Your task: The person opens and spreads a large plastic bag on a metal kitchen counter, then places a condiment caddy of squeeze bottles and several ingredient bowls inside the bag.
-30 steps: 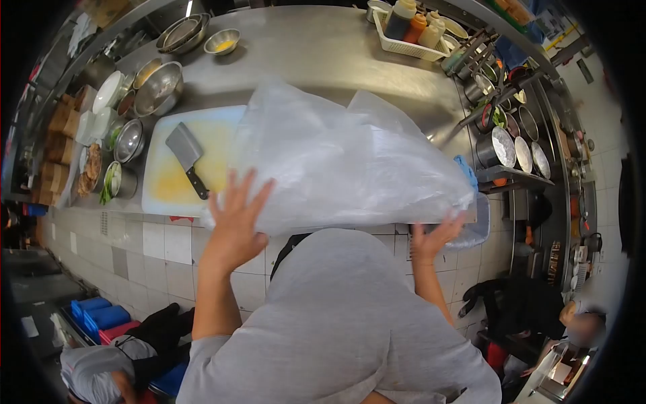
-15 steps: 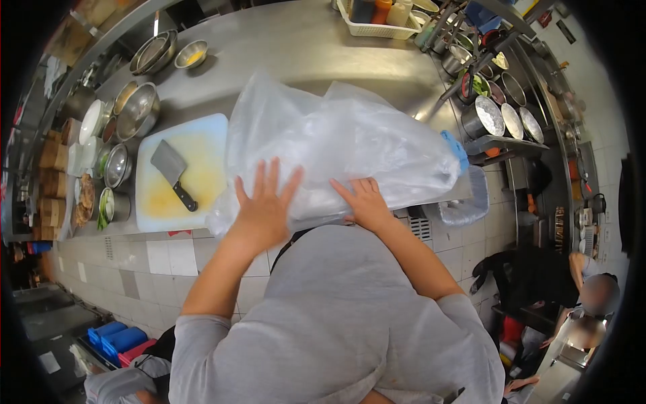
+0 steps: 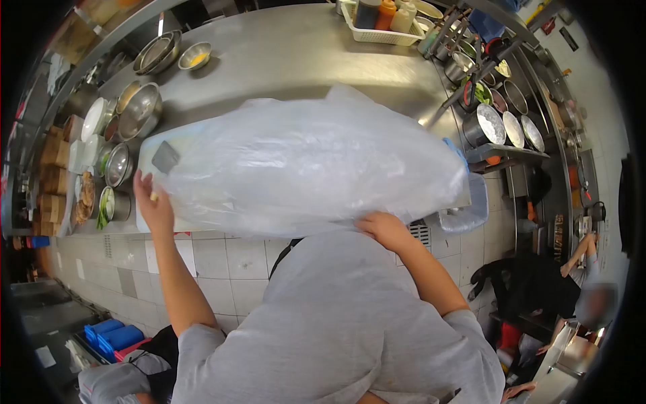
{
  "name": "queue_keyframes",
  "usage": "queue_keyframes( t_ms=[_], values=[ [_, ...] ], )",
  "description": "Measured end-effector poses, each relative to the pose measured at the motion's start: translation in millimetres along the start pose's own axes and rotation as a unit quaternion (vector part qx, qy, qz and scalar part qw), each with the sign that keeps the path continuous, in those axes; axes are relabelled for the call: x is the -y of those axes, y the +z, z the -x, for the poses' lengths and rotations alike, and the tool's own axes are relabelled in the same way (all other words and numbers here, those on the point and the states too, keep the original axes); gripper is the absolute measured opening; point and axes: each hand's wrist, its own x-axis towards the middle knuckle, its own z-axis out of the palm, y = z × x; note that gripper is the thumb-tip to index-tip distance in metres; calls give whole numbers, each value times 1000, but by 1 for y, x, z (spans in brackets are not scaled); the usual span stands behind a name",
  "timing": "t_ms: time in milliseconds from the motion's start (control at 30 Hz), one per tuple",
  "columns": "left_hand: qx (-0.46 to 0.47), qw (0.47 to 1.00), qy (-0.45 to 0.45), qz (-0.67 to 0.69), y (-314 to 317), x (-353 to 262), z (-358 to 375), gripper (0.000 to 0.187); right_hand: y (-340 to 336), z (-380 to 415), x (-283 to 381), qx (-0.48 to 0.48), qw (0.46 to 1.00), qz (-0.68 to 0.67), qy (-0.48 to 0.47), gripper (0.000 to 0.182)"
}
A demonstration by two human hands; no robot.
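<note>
A large, clear plastic bag (image 3: pixel 296 161) lies spread along the steel counter, its right end edged in blue. Its left part covers most of a white cutting board (image 3: pixel 149 153). The blade of a cleaver (image 3: pixel 165 157) shows on the board; its handle is hidden beneath the plastic. My left hand (image 3: pixel 156 210) is at the bag's left end, over the board's near-left edge, fingers stretched and apart. At the bag's near edge, in front of my body, my right hand (image 3: pixel 385 230) has its fingers closed on the plastic; the fingertips are partly hidden.
Metal bowls (image 3: pixel 140 111) and food containers line the counter's left side. A small bowl (image 3: pixel 194 56) with something yellow stands farther back. A white basket of bottles (image 3: pixel 383 32) is at the far edge. Pots stand at right, above a lined bin (image 3: pixel 471 209). Other people are nearby.
My left hand has moved left from the bag's middle to its left end. The bag now stretches over the board and cleaver handle and lies flatter. My right hand's fingers have closed at the near edge.
</note>
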Motion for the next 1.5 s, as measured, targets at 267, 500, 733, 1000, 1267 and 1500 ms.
queue_keyframes(
  t_ms=[267,500,733,1000,1267,1500],
  values=[
    [32,939,-300,162,15,21,104,82,-110,35,-57,-439,823,277,233,74],
    [78,965,-218,123,84,10,50,49,-99,0,-135,-256,868,-178,386,62],
    [172,717,-353,576,16,-32,-12,46,-181,-7,-145,-239,589,-766,100,56],
    [166,818,-353,423,-16,70,-12,52,-145,51,-203,-320,660,-606,307,43],
    [193,905,63,-373,-19,-26,51,114,-122,59,-127,-214,926,174,258,90],
    [341,857,78,-378,53,-51,73,121,-108,-25,-67,-143,920,116,347,93]
  ],
)
